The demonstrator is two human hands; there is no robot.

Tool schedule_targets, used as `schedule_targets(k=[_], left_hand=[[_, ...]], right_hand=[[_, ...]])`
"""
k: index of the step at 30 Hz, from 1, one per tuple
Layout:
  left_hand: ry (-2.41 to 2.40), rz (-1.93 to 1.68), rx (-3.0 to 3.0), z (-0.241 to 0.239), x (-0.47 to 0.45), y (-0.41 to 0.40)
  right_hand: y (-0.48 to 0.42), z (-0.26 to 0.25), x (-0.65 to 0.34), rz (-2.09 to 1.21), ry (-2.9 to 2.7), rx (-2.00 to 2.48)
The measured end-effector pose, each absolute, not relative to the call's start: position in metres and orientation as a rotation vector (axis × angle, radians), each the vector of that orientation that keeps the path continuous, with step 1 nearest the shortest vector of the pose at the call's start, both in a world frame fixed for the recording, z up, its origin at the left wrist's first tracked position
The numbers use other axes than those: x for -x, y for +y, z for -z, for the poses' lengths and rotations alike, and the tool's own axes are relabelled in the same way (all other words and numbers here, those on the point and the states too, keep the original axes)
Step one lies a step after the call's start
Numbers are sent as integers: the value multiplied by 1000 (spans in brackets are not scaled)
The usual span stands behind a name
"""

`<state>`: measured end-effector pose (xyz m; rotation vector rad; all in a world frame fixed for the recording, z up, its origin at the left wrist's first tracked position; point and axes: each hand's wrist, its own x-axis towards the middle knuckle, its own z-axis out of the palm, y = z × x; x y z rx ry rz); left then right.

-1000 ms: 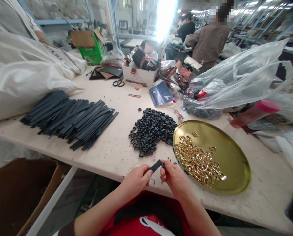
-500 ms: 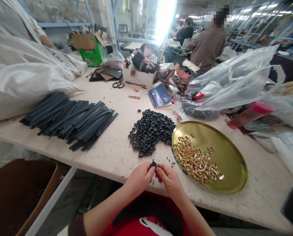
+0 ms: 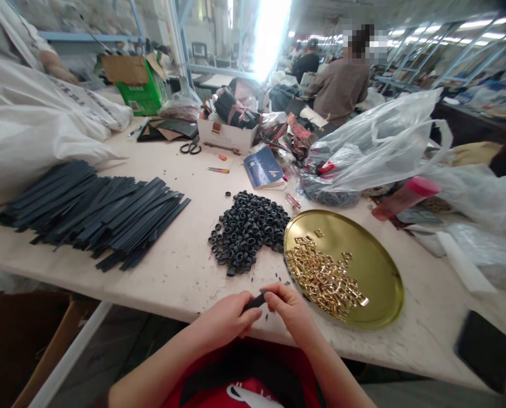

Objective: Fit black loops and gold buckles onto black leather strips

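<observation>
Between my hands, over the table's front edge, is a short black strip [image 3: 255, 302]. My left hand [image 3: 231, 314] is closed around its lower part. The fingers of my right hand [image 3: 284, 303] pinch its upper end; the fingertips partly hide it. Just beyond lies a heap of small black loops [image 3: 250, 229]. To its right a round gold tray [image 3: 375, 272] holds many small gold rectangular buckles [image 3: 324, 277]. A pile of long flat black strips [image 3: 108, 209] lies to the left.
Scissors [image 3: 190, 148], a small cutter [image 3: 217, 170] and a blue notebook [image 3: 264, 168] lie farther back. A phone [image 3: 484, 348] is at the right, a pink-capped bottle [image 3: 405, 198] behind it. White sacks [image 3: 35, 136] bulge at the left. A co-worker's hand [image 3: 59, 68] shows beyond them.
The view has turned slightly, shifting the table's things left and bringing the phone fully in. More of the black strip now shows between my hands, lying slanted.
</observation>
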<state>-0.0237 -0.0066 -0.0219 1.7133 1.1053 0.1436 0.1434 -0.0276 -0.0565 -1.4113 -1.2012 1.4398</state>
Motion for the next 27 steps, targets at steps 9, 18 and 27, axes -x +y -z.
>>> schedule_targets(k=[9, 18, 27], left_hand=[[1165, -380, -1560, 22, 25, -4], [1281, -471, -1397, 37, 11, 7], [1189, -497, -1163, 25, -7, 10]], right_hand=[[-24, 61, -136, -1486, -987, 1342], [36, 57, -219, -54, -2060, 2175], [27, 36, -202, -40, -2223, 1955]])
